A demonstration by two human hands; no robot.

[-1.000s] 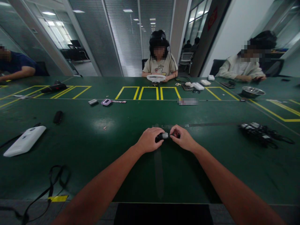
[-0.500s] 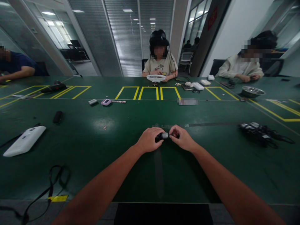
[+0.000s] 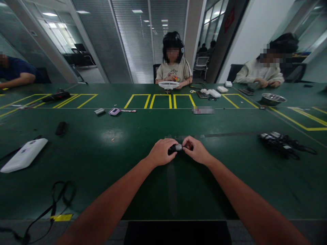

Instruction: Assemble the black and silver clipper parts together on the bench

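Note:
Just above the green table [image 3: 148, 190], my left hand [image 3: 161, 151] is wrapped round a short black cylinder with a silver-grey end [image 3: 178, 147]. That grey end points right, toward my other hand. My right hand [image 3: 196, 149] is closed in a pinch right at the tip of the grey end. Whatever its fingertips hold is small and dark, and I cannot make it out. Most of the cylinder's black part is hidden by my left fingers.
Left of me lie a white flat device [image 3: 24, 154], a black case [image 3: 61, 128] and a black strap [image 3: 55, 200]. A bundle of black cables [image 3: 281, 143] is on the right. Farther back are a metal bowl [image 3: 273, 99], a white fan [image 3: 168, 85] and several seated people.
The whole view has shifted slightly. My right fingers have come closer to the grey end of the cylinder. My left hand keeps its hold.

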